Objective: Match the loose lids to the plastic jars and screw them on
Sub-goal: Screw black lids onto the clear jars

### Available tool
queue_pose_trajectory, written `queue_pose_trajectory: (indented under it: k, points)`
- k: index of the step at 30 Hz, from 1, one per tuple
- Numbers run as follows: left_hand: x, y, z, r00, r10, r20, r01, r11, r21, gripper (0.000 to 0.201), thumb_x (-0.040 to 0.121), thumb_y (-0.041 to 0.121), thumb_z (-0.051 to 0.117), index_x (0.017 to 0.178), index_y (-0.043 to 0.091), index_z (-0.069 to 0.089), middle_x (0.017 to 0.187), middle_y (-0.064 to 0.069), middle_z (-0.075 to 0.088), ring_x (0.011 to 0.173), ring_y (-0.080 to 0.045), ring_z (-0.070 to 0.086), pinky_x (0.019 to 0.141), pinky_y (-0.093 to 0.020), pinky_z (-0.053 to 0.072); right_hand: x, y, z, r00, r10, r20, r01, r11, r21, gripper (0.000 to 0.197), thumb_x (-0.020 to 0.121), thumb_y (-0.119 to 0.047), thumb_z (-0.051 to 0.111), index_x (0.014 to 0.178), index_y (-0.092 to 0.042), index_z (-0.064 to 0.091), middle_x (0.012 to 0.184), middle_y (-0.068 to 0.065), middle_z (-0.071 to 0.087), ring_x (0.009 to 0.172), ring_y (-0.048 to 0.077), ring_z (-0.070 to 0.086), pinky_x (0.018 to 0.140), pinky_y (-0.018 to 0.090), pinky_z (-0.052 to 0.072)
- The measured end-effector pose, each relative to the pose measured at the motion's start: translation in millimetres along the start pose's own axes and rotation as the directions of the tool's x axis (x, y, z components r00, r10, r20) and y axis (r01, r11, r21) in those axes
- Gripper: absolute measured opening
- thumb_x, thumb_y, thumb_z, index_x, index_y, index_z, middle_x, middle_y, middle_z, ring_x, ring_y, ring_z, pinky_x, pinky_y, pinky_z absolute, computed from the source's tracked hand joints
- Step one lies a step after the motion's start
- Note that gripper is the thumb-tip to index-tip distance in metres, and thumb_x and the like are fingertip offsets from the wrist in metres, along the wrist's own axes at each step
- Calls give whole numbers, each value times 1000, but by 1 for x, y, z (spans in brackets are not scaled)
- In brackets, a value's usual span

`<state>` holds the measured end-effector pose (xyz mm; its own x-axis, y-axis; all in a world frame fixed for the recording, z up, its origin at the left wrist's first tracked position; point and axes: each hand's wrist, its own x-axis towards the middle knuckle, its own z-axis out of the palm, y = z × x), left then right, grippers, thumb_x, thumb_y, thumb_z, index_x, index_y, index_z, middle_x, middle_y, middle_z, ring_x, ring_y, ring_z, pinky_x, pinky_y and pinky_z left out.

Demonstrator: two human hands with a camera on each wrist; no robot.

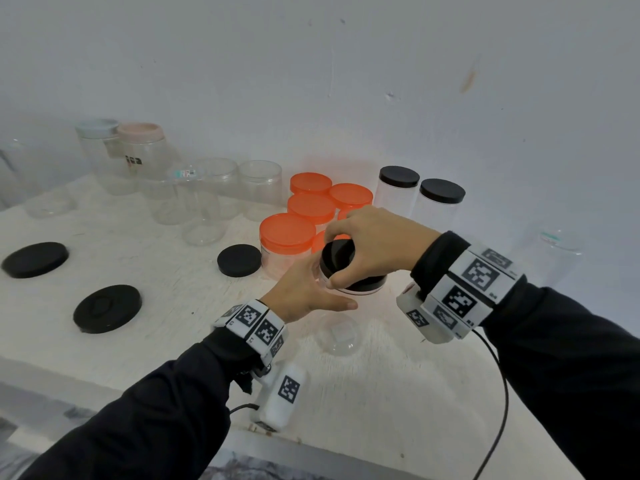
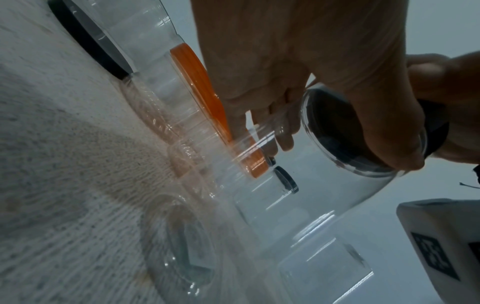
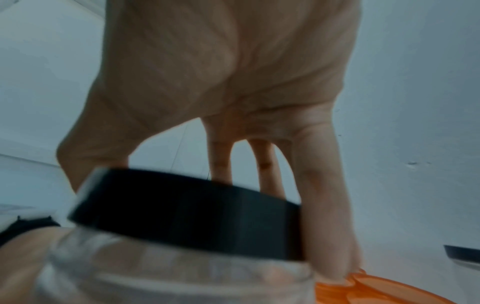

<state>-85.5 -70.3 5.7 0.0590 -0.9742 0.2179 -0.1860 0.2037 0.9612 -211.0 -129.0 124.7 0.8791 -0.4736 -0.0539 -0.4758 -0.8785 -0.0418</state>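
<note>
A tall clear plastic jar stands near the table's front middle with a black lid on its mouth. My right hand comes down from above, fingers and thumb curled round the black lid. My left hand wraps the jar's upper body just under the lid, thumb across the front. In the left wrist view the clear jar shows with the black lid seen through its wall. Three loose black lids lie on the table: far left, front left, and centre.
Several orange-lidded jars cluster just behind my hands. Two black-lidded tall jars stand at the back right. Several open clear jars and two pastel-lidded jars stand at the back left, against the wall. The table's front edge is close.
</note>
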Motion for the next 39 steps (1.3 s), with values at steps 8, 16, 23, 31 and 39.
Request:
queue_pose_trajectory:
  k: [8,16,23,31,39]
  points:
    - [-1,4,-2,1000,10,30,-11,1000,22,72,52,28,84,116,30,51,114,11,63,111,0,55,90,-14,43,-4,7,-4,993,-9,118,11,1000,-19,67,73,-65,61,130,-34,45,109,-6,46,101,14,45,88,31,44]
    - [2,6,-5,995,-10,95,8,1000,21,71,52,28,82,115,31,50,116,9,61,114,-3,54,96,-19,42,-3,11,-4,986,-117,116,111,992,58,63,71,-53,71,129,-40,49,102,-7,47,97,11,44,85,28,44]
    - [0,1,-2,999,3,33,-4,1000,23,71,46,33,82,110,31,52,107,13,64,109,-2,57,96,-20,42,-9,5,2,992,-123,39,124,991,-39,59,77,-51,65,131,-35,50,99,-1,49,90,11,42,77,27,44]
    - [-1,2,0,1000,14,22,-14,1000,-5,66,47,29,82,107,29,54,103,12,66,106,-5,59,92,-23,45,-7,2,6,995,-103,10,103,991,-82,56,78,-51,62,130,-32,52,96,1,52,84,10,42,70,27,43]
    - [0,2,-12,972,-45,229,22,995,101,82,58,36,81,129,29,41,134,8,50,127,-5,43,110,-37,32,-10,5,7,995,-45,90,50,997,-57,66,78,-51,62,137,-35,39,113,-1,41,97,16,46,76,28,45]
